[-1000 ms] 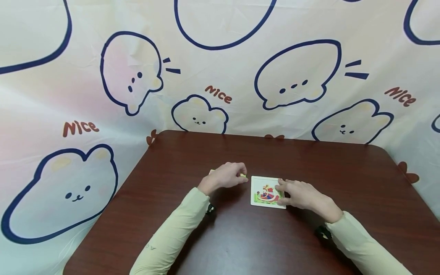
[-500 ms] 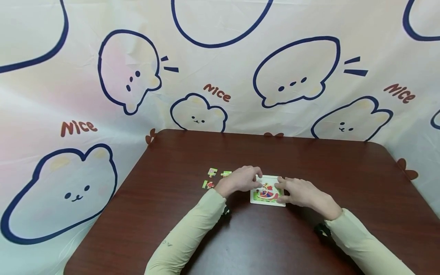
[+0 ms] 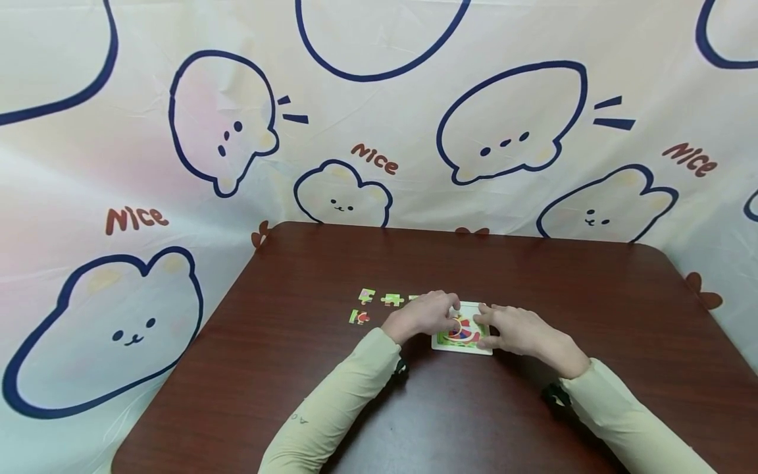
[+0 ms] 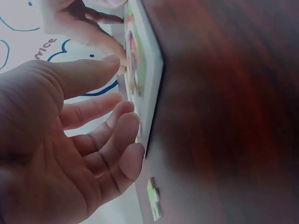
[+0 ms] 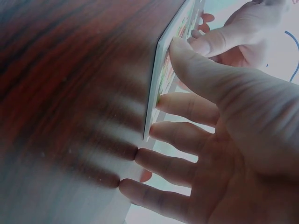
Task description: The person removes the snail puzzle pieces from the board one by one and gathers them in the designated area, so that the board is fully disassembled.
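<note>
A small white-framed jigsaw puzzle board with a red, yellow and blue picture lies on the table, beneath both hands. My left hand reaches over its upper left part, thumb and bent fingers near the picture. In the left wrist view nothing shows between the left thumb and the fingers, which stand apart. My right hand rests at the board's right edge. Its thumb and two fingers touch the board, while the other two fingertips reach down to the table beside it. The left hand covers part of the picture.
Loose jigsaw pieces lie left of the board on the dark brown table: a piece with a pale patch, a green piece and a green piece with red. Another green one is partly behind the left hand. A cartoon-printed cloth hangs behind.
My left hand has moved right from the loose pieces to over the board, uncovering several pieces. My right hand has stayed at the board's right edge.
</note>
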`<state>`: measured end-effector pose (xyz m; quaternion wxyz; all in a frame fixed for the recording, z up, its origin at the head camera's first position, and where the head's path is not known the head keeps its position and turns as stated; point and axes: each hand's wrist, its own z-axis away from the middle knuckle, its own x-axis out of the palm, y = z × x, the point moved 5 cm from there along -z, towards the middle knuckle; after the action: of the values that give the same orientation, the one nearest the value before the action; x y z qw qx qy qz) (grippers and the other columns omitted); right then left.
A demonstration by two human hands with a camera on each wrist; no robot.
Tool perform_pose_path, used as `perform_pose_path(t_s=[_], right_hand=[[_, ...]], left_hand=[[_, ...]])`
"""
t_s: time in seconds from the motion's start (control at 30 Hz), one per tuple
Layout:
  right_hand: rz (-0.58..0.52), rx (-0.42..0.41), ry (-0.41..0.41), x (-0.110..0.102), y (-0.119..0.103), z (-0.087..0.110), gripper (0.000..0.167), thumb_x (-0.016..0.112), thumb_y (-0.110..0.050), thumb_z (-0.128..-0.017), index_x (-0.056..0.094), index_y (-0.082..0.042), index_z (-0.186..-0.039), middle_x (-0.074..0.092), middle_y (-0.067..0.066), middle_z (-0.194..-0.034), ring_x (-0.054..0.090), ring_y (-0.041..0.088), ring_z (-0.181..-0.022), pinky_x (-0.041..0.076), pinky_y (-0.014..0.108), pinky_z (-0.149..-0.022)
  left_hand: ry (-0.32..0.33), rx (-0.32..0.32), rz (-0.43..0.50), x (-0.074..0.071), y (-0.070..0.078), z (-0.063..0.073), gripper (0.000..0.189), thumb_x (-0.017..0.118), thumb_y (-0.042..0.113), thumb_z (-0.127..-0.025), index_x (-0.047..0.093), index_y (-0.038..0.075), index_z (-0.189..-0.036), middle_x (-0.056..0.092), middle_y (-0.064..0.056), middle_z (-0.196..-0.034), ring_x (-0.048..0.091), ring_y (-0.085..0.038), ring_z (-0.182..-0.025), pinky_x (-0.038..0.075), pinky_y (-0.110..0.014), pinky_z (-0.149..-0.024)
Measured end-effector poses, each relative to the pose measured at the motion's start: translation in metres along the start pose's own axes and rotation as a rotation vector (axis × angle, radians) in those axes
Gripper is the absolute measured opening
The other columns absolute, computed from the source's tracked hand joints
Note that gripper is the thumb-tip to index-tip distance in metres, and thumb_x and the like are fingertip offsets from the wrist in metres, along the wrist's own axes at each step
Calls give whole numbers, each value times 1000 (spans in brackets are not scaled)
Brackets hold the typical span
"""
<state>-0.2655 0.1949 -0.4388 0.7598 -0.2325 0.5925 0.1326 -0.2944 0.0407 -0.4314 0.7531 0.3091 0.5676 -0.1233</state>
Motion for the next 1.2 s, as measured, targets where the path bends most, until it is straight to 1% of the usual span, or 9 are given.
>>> perform_pose_path(t_s=[0.17,0.27,0.57,0.77,0.97,1.2], right_hand=[[2,-11,9,0,1,-1,58,72,-44,-86,62,-10,-132,49,20,-146,52,41,-129,49,57,-91],[-3,-18,15,0,1,-1,58,72,-43,-86,62,-10,-132,49,21,-146,53,41,-129,49,57,-92],[7,-27,26,0,2,-1,57,72,-44,-85,63,-10,-131,50,22,-145,54,41,-127,50,57,-90],[4,-20,19,0,1,-1,57,72,-43,-86,63,-10,-131,49,22,-145,53,41,-128,50,57,-90],[6,-12,14,0,2,-1,57,72,-43,-85,63,-11,-132,49,21,-146,52,41,-129,49,57,-91],[3,-18,18,0,1,-1,57,72,-43,-85,63,-10,-131,49,22,-145,52,42,-129,50,57,-91]], left_hand=[[-7,-14,-63,4,4,0,37,68,38,-90,62,15,-119,65,2,-109,56,-11,-103,47,-25,-86],[1,-20,-90,5,6,-1,38,70,39,-89,62,16,-117,66,3,-108,57,-11,-106,47,-26,-87],[1,-33,-88,5,9,-2,34,71,36,-88,61,16,-114,63,3,-104,55,-12,-101,47,-25,-83],[17,-27,-94,5,9,-1,28,69,32,-89,60,15,-110,61,1,-100,55,-12,-94,47,-25,-77],[25,-15,-90,5,11,0,30,71,34,-89,57,14,-107,58,1,-96,54,-13,-89,46,-25,-74],[4,-27,-98,5,12,-1,31,70,35,-90,51,15,-103,55,1,-96,53,-13,-88,46,-26,-74]])
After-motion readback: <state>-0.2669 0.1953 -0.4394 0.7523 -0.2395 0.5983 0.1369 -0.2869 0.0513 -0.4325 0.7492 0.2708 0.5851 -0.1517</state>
